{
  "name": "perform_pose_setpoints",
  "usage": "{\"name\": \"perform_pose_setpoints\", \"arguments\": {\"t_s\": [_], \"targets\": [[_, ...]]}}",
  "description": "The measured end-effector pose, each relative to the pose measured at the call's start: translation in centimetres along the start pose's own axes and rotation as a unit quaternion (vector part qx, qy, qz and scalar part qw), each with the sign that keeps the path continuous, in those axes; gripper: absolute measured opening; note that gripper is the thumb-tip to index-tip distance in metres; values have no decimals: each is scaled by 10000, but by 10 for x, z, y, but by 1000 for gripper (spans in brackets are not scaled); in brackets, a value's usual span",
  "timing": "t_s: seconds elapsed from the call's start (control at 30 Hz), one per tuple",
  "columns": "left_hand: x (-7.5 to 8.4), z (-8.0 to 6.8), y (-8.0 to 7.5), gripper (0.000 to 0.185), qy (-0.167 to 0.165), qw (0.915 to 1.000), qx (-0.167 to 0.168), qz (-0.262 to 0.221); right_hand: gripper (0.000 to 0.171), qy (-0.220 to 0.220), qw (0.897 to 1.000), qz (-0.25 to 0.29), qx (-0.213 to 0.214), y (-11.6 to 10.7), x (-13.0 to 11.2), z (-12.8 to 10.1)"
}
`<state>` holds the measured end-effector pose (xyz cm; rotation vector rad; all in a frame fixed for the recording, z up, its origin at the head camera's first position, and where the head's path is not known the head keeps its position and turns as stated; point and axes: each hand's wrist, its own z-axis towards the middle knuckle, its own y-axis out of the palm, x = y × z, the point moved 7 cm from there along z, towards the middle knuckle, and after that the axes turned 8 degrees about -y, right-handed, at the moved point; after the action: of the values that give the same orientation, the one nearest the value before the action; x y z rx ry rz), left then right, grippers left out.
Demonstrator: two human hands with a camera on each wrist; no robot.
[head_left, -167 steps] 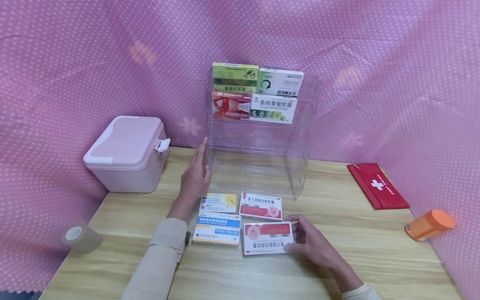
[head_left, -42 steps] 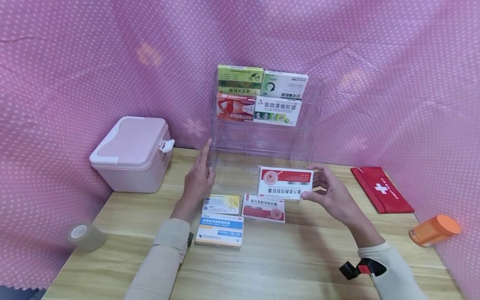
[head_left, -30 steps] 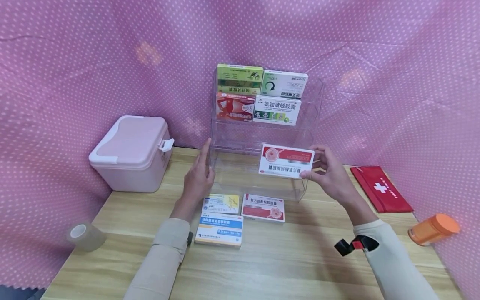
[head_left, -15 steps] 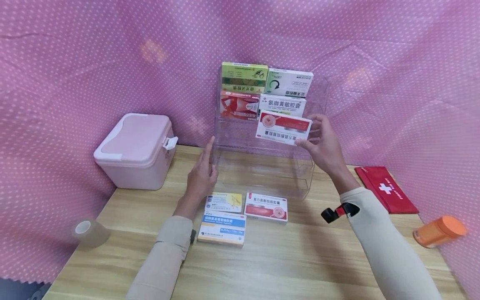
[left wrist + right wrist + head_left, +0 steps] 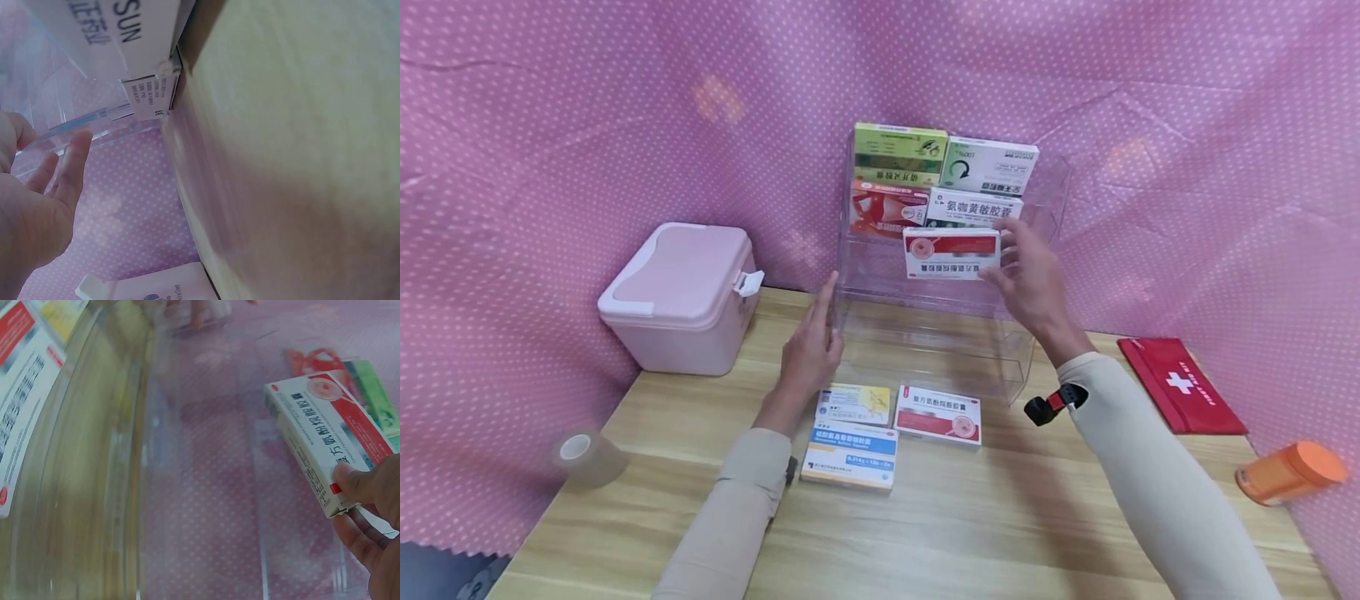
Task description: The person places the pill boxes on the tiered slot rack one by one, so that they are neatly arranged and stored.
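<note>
My right hand (image 5: 1032, 275) pinches a red-and-white medicine box (image 5: 951, 254) by its right end, thumb in front. The box is held at the clear acrylic display rack (image 5: 917, 304), just below a white medicine box (image 5: 973, 206) on the rack's second tier, and overlaps its lower part. In the right wrist view the held medicine box (image 5: 325, 425) is gripped at one end between thumb and fingers. My left hand (image 5: 808, 350) rests with extended fingers against the rack's left side; in the left wrist view those fingers (image 5: 72, 169) lie along the clear panel.
A green box (image 5: 900, 154), a white-green box (image 5: 992, 164) and a red box (image 5: 887, 208) stand in the upper tiers. Several medicine boxes (image 5: 850, 457) lie before the rack. Around are a pink case (image 5: 677, 292), tape roll (image 5: 591, 458), red pouch (image 5: 1183, 387) and orange bottle (image 5: 1288, 473).
My right hand has picked the red-and-white medicine box off the table and raised it to the rack, lately shifting it slightly left. A white box on the rack was turned earlier. Left hand stays at the rack.
</note>
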<state>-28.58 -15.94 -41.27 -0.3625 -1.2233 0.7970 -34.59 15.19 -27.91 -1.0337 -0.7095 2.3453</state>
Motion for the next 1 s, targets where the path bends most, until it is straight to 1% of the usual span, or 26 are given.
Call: {"name": "perform_pose_setpoints", "arguments": {"t_s": [0.13,0.23,0.33,0.53,0.63,0.73,0.83,0.93,1.0], "targets": [[0,0,1,99,10,10000,-4,-2,64,-66,9995,-289,-105,11,2,-3],[1,0,1,99,2,10000,-20,-16,63,-125,9987,-480,-96,20,2,-4],[2,0,1,97,-20,10000,-41,-31,61,-183,9984,-527,-126,31,-3,0],[2,-3,1,99,-111,9999,-62,-83,52,-634,9958,-632,-170,64,-19,4],[2,-4,2,98,-111,9998,-111,-93,50,-759,9948,-673,-88,73,-26,3],[3,-4,2,97,-110,9999,-109,-75,54,-750,9950,-649,-96,74,-28,1],[4,-4,0,97,-91,9999,-69,-24,68,-670,9946,-677,-410,73,-27,-4],[4,-3,-2,98,-54,10000,-41,-16,84,-693,9926,-709,-698,70,-25,-14],[4,-2,-3,98,-34,10000,-43,-23,88,-742,9926,-688,-674,65,-25,-24]]}}
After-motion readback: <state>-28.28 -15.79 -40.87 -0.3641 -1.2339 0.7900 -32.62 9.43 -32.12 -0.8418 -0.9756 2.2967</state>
